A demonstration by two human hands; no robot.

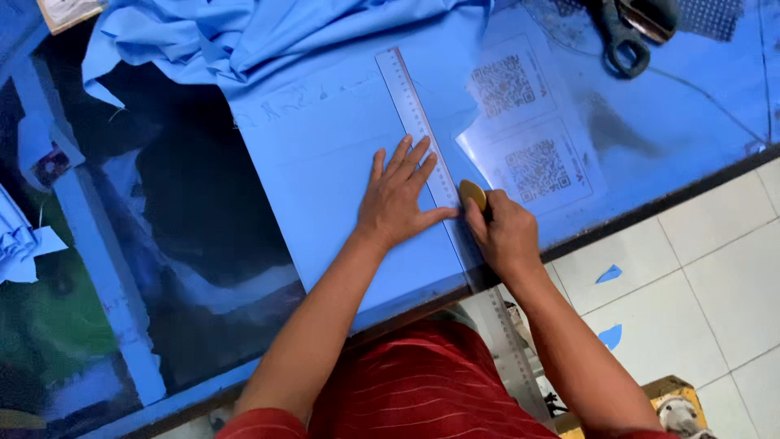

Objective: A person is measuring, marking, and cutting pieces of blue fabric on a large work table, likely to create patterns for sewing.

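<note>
Centrally, left hand (400,199) lay flat, fingers spread, pinning a clear ruler (422,134) on blue cloth (341,162) to steady it; right hand (505,232) pinched tan chalk (473,195) against the ruler's edge.

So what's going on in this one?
A person in a red striped top is marking light blue fabric spread on a table. The left hand lies flat with fingers spread, pressing a long clear ruler onto the cloth. The right hand holds a flat yellowish piece of tailor's chalk against the ruler's right edge. Scissors and laminated sheets lie further up the table, and more blue cloth is bunched at the far side.
</note>
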